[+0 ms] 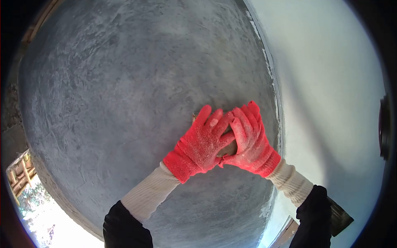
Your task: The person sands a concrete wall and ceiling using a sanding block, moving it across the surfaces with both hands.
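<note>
Both hands wear dusty red gloves with cream knitted cuffs and black sleeves. My left hand (202, 142) lies with its fingers spread over a brownish object (228, 145) at the grey surface. My right hand (251, 140) rests on the same object from the right, its fingers close together and pointing up. The thumbs and fingertips of the two hands nearly meet. Most of the object is hidden under the gloves; a bit shows between them and a small edge beyond the left fingers. Around them spreads the mottled grey plastered surface (124, 82).
A pale, smooth wall (331, 74) borders the grey surface on the right, with a flaky white seam between. A dark flat blade (341, 217) shows beside the right sleeve. Bright daylight and a wooden framework (20, 175) appear at lower left. A dark round object (384, 128) is at far right.
</note>
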Motion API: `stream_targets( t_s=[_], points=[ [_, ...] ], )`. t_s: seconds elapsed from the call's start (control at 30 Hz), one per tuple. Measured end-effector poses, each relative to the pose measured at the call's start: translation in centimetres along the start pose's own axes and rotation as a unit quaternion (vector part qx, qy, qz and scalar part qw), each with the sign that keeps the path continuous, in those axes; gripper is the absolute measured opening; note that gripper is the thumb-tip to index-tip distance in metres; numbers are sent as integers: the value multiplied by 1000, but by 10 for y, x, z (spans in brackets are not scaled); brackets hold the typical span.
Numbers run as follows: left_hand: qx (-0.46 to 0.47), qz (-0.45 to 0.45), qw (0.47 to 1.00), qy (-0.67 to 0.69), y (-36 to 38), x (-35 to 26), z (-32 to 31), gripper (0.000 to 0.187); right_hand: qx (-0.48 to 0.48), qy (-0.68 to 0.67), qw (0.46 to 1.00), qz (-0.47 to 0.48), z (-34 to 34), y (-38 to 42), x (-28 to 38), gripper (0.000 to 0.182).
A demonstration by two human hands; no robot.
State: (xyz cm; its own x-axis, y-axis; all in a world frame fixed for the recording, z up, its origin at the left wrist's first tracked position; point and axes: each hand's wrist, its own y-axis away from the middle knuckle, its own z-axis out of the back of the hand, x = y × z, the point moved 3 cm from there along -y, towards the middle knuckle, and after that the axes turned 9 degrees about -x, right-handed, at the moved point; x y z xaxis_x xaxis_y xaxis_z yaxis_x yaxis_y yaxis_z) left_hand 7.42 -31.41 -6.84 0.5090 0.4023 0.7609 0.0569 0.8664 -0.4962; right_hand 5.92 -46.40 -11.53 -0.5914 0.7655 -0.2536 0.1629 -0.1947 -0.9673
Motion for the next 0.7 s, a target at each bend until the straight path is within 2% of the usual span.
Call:
stream_targets(
  t_s=[0.07,0.13,0.17,0.2,0.23,0.3,0.37,0.4,0.43,0.47,0.53,0.57,0.63,0.7],
  points=[
    [-25,-33,998,38,8,4,8,72,-20,3,999,36,-13,8,1,109],
    [-59,-9,996,70,22,16,33,69,-39,7,997,68,-12,6,3,107],
    [-88,10,991,105,31,27,46,66,21,23,996,80,-12,1,3,107],
    [-158,28,985,60,41,43,58,64,78,42,992,91,-11,-5,2,108],
    [-228,45,972,15,52,60,71,62,71,46,991,99,-8,-15,-1,108],
    [-309,132,937,-97,67,94,94,54,84,115,988,62,-3,-42,-18,106],
    [-335,188,906,-181,77,124,110,54,-22,160,987,5,3,-83,-43,98],
    [-337,188,904,-183,83,133,109,54,-87,207,975,-11,3,-103,-62,93],
    [-352,230,887,-191,92,145,105,54,-151,252,955,-27,1,-120,-81,89],
    [-367,271,867,-198,98,154,104,54,-154,252,955,-23,-5,-136,-94,89],
    [-374,269,868,-187,96,150,106,54,-202,171,956,-124,-8,-165,-98,83],
    [-378,268,869,-173,96,148,107,54,-190,150,962,-127,-14,-160,-85,79],
    [-390,263,866,-168,100,148,107,54,-74,123,990,16,-19,-148,-8,78],
    [-401,251,866,-164,100,149,107,55,76,26,971,224,-42,-121,44,80]
  ],
)
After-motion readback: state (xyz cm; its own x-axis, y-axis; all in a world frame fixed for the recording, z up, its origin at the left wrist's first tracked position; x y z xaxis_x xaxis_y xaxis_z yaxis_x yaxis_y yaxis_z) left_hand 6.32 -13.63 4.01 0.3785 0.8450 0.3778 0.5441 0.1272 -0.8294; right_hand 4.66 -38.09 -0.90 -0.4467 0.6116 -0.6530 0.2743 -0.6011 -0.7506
